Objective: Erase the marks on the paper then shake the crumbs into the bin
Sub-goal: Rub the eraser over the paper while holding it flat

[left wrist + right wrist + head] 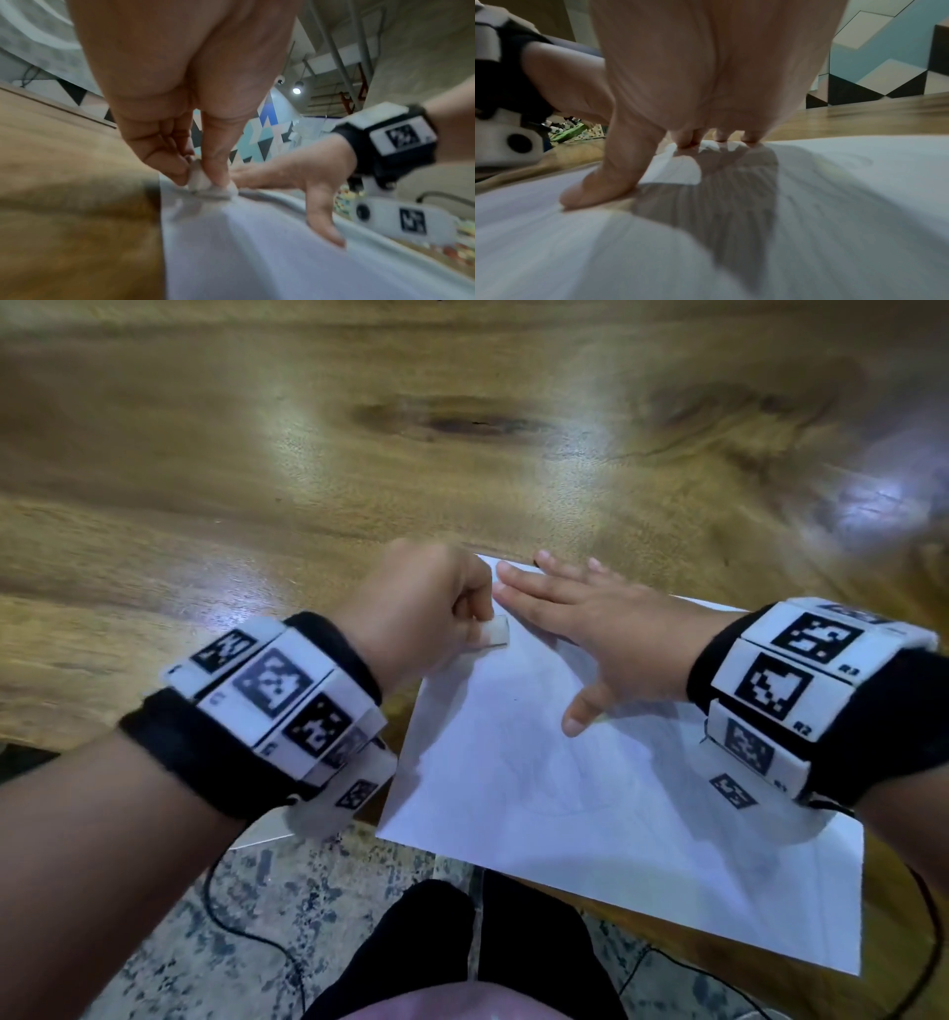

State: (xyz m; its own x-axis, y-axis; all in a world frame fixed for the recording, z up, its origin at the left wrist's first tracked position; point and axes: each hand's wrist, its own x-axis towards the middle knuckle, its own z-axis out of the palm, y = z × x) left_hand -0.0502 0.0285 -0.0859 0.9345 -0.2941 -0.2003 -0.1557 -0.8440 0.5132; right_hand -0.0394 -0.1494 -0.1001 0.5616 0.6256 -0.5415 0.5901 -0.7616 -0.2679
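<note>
A white sheet of paper (590, 814) with faint pencil marks lies at the near edge of the wooden table (308, 480), one corner hanging over the edge. My left hand (436, 608) pinches a small white eraser (495, 631) and holds it down on the paper's far left corner; the left wrist view shows the eraser (203, 182) between thumb and fingers, touching the sheet (282, 253). My right hand (590, 618) lies flat on the paper, fingers spread and straight, thumb (598, 182) pressing the sheet (808, 203). No bin is in view.
The table stretches far and wide beyond the paper. Below its near edge are a speckled floor (308, 891), a thin black cable (246, 932) and my dark-clothed legs (462, 942). Both wrists wear bands with black-and-white markers.
</note>
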